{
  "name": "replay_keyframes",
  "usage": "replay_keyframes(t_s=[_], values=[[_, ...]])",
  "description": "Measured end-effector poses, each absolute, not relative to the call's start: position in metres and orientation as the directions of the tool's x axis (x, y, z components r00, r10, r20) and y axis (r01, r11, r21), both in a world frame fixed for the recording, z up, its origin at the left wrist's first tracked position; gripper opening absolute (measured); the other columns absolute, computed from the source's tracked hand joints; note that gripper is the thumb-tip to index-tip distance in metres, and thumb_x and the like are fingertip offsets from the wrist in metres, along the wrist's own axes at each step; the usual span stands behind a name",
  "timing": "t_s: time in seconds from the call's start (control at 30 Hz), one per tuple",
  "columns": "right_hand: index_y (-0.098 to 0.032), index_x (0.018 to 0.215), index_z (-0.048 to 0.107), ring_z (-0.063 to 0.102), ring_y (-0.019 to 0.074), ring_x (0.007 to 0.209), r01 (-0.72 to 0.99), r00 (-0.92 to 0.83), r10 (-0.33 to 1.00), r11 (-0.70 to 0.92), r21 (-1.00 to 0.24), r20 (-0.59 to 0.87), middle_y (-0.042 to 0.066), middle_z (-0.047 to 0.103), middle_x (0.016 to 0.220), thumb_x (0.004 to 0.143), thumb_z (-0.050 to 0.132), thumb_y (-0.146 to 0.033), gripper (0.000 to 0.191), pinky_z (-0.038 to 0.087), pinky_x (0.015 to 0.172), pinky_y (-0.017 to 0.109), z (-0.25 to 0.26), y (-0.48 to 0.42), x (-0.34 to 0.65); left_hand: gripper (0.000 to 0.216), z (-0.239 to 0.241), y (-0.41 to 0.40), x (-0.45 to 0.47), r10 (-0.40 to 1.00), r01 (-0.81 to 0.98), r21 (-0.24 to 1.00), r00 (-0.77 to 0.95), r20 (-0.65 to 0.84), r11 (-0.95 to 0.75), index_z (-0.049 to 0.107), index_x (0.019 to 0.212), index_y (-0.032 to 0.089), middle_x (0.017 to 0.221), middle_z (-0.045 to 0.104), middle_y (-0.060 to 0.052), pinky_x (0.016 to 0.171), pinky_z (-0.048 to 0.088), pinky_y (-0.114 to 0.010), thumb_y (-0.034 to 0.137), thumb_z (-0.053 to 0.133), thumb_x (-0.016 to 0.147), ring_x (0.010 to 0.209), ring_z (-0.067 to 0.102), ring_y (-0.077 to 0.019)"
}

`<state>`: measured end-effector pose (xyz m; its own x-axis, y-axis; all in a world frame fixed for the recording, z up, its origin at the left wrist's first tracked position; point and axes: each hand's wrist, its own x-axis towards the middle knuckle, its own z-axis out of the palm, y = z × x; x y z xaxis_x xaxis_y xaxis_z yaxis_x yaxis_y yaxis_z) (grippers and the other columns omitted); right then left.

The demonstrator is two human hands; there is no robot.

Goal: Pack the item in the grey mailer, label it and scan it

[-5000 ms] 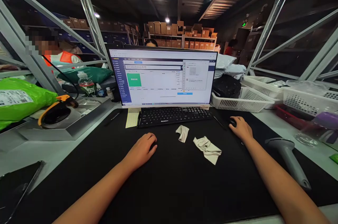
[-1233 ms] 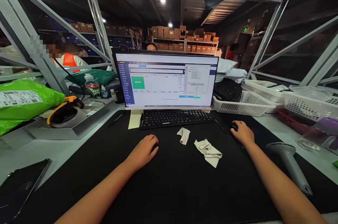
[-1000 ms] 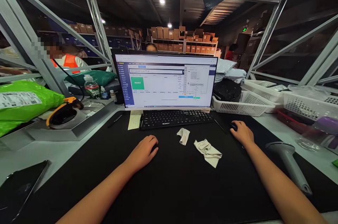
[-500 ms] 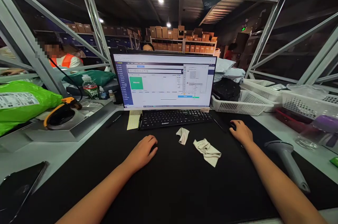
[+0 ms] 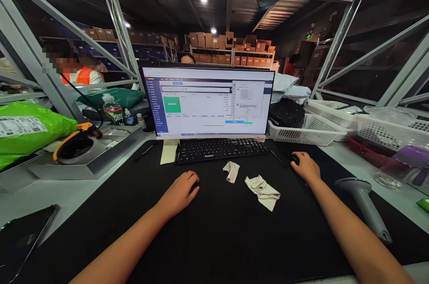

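Observation:
My left hand (image 5: 182,190) rests on the black desk mat (image 5: 214,239), its thumb apart from the loosely bent fingers and nothing in it. On the right, my right hand (image 5: 307,168) covers a dark computer mouse (image 5: 295,159), which shows only at its front edge. Between the hands lie two pale crumpled cloths, a small cloth (image 5: 231,171) and a larger cloth (image 5: 263,192) with zigzag edges. Behind them is a black keyboard (image 5: 221,151) below a lit monitor (image 5: 208,105) with a page and a smaller window on it. A grey handheld scanner (image 5: 363,206) lies beside my right forearm.
At left are a green parcel (image 5: 30,130), a tape dispenser (image 5: 78,145) in a grey tray, a bottle (image 5: 112,107) and a phone (image 5: 28,239). White baskets (image 5: 304,130) with bags stand at right. Beyond the metal frame sits a person in an orange vest (image 5: 87,76).
Both hands keep their places, the right on the mouse. The view has shifted very slightly; nothing on the desk has visibly moved.

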<state>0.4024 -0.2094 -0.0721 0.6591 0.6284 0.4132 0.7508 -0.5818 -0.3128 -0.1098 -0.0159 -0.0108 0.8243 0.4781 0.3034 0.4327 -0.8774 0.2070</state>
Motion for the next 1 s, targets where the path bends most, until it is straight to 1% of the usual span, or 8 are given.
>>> replay_keyframes(t_s=[0.23,0.57,0.73,1.0], values=[[-0.029,0.13,0.066,0.065,0.0247,0.112,0.743,0.669,0.633,-0.596,-0.306,0.39,0.006,0.061,0.135,0.091,0.055,-0.035,0.04,0.05,0.086,0.035,-0.0662,-0.2119,0.397,0.012,-0.0098,-0.0164,-0.1095,0.482,0.436,0.212,0.827,0.29,-0.875,0.058,0.106,0.021,0.115,0.06,-0.009,0.099,0.051,-0.048,0.027,0.05,0.099,0.108,0.06,-0.0274],[-0.027,0.13,0.066,0.064,0.0257,0.113,0.74,0.672,0.633,-0.597,-0.31,0.385,0.007,0.061,0.136,0.091,0.055,-0.035,0.041,0.05,0.09,0.036,-0.067,-0.2109,0.3983,0.015,-0.0091,-0.0163,-0.1094,0.488,0.441,0.217,0.826,0.282,-0.871,0.058,0.106,0.02,0.115,0.06,-0.01,0.099,0.051,-0.049,0.029,0.049,0.098,0.106,0.06,-0.0275],[-0.027,0.13,0.066,0.064,0.0258,0.114,0.736,0.676,0.629,-0.598,-0.317,0.384,0.007,0.061,0.136,0.091,0.055,-0.036,0.041,0.049,0.091,0.036,-0.0688,-0.21,0.4007,0.016,-0.0102,-0.0161,-0.1088,0.488,0.44,0.215,0.818,0.303,-0.872,0.06,0.105,0.021,0.114,0.061,-0.01,0.1,0.051,-0.049,0.029,0.049,0.098,0.106,0.06,-0.027],[-0.026,0.129,0.066,0.064,0.0255,0.114,0.753,0.656,0.624,-0.578,-0.315,0.424,0.007,0.062,0.134,0.091,0.055,-0.036,0.041,0.049,0.091,0.036,-0.074,-0.2084,0.4037,0.011,-0.0108,-0.0159,-0.1094,0.481,0.433,0.212,0.813,0.329,-0.876,0.059,0.103,0.023,0.112,0.062,-0.008,0.098,0.052,-0.046,0.028,0.052,0.096,0.104,0.062,-0.0266]])
